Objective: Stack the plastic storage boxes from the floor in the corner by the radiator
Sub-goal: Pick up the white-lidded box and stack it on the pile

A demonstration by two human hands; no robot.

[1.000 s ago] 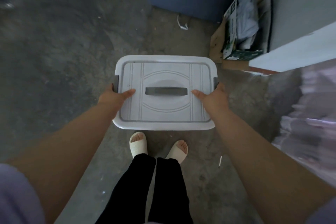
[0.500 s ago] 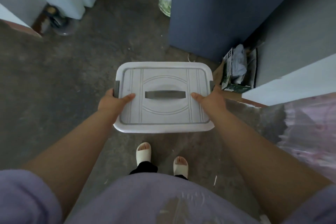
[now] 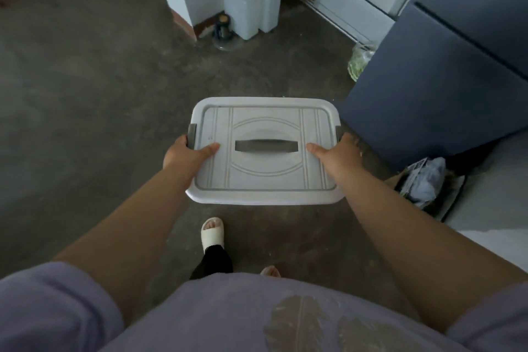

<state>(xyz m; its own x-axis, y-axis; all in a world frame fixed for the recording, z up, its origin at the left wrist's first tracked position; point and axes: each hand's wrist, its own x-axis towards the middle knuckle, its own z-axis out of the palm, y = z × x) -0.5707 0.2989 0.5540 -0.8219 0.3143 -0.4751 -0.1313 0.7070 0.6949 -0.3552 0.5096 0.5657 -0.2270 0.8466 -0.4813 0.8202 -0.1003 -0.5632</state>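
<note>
The storage box (image 3: 265,177) is at frame centre, held over the floor (image 3: 100,111). The left grip (image 3: 183,155) and right grip (image 3: 341,156) curl round its side edges, thumbs on the lid. Open floor lies left; a blue cabinet (image 3: 428,100) stands close at right.

White storage box (image 3: 265,174) with grey handle (image 3: 266,146); lilac, feather-printed shirt (image 3: 228,314); cream slipper (image 3: 213,233).

Dim, soft daylight from ahead (edges blurred, bowed).

Storage box (image 3: 265,199) body, contents hidden beneath lid (image 3: 257,123).
</note>
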